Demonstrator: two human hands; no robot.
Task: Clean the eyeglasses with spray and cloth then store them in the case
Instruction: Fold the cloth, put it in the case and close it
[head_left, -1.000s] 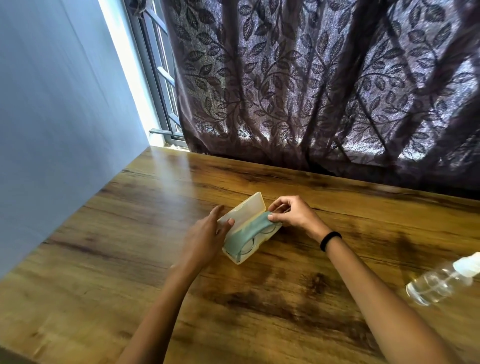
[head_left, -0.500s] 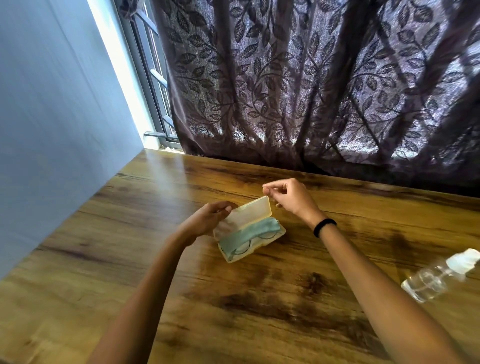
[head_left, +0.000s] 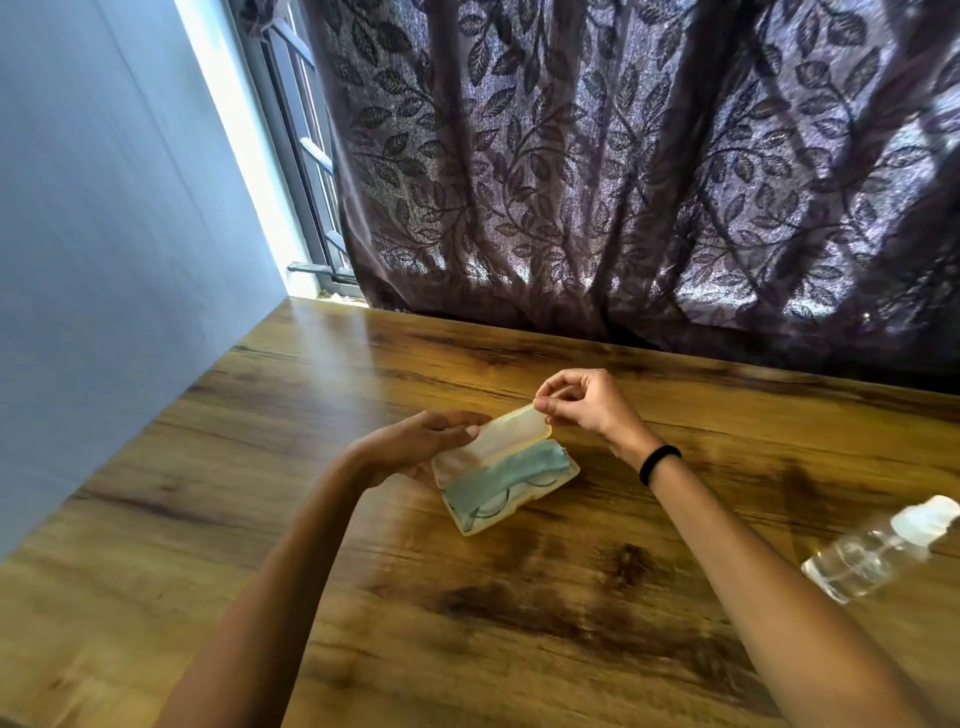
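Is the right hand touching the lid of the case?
Touching. The head view shows the right hand pinching the far corner of the lid between thumb and forefinger.

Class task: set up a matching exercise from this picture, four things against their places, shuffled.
1 pale yellow plastic eyeglass case
2 teal cleaning cloth
3 clear spray bottle with white cap
4 black wristband

a on the right wrist
b open, on the wooden table
c at the table's right edge
d inside the case

Pairs: 1-b, 2-d, 3-c, 4-a
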